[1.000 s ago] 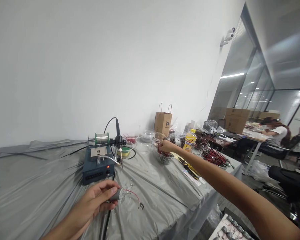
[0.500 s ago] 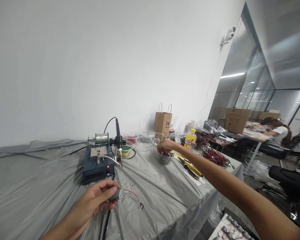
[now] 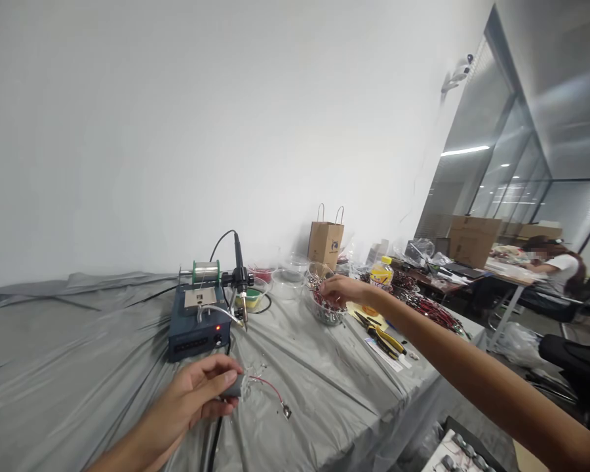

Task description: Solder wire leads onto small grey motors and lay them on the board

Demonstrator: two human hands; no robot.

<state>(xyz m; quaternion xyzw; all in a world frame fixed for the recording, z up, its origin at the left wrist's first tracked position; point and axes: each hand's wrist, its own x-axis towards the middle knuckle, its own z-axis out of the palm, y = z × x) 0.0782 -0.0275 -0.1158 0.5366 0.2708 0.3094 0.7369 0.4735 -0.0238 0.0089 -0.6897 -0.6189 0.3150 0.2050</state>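
Observation:
My left hand (image 3: 209, 387) is closed around a small grey cylindrical part (image 3: 233, 387). From its end a thin red wire (image 3: 270, 382) sticks out, with a small metal-ended piece (image 3: 286, 412) at the tip. My right hand (image 3: 341, 290) reaches across the table into a clear plastic bowl (image 3: 328, 318) of small red-wired parts. Its fingers are bent down among them, and their tips are partly hidden. Left of the bowl stands a blue soldering station (image 3: 196, 337) with a lit red light, a solder spool (image 3: 205, 273) and a soldering iron (image 3: 240, 282) in its holder.
Yellow-handled pliers (image 3: 386, 339) lie right of the bowl, near a yellow-labelled bottle (image 3: 381, 272) and a pile of red-wired parts (image 3: 435, 311). Behind are clear containers (image 3: 288, 285) and a paper bag (image 3: 326, 244). Another person (image 3: 560, 269) sits at a far table.
My right hand has shifted slightly down and toward me within the bowl. The view has turned a little, so the table's things sit further right. My left hand still holds the grey part.

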